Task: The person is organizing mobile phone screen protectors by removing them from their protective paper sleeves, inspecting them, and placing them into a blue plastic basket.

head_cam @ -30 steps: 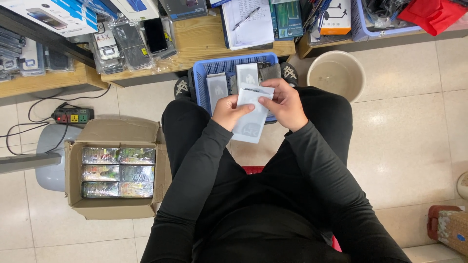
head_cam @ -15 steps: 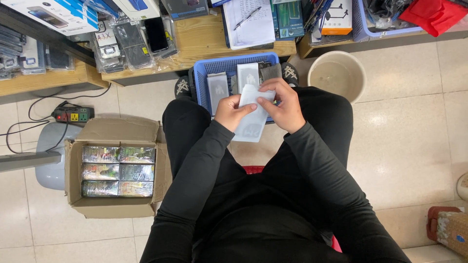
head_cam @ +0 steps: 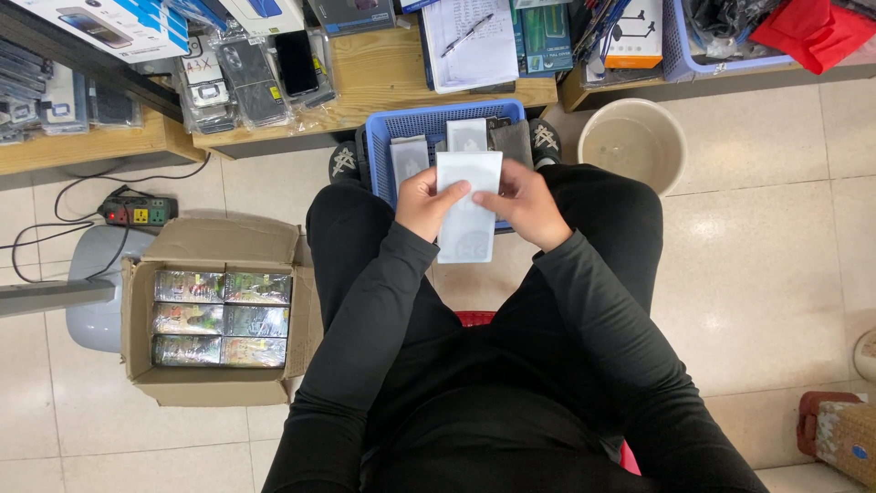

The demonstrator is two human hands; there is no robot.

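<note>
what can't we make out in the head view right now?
- White flat packet: contents unseen; left hand and right hand cover its sides.
- Blue basket: inside partly hidden by packet and hands.
- Cardboard box: shiny wrapped packs, prints too small.
- Red stool: mostly under the person.
- Woven item: cut by right edge.

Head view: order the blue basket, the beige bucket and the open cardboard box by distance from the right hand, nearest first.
1. Blue basket, just ahead of the right hand, between the feet.
2. Beige bucket, ahead on the right.
3. Open cardboard box, on the floor far left.
</note>
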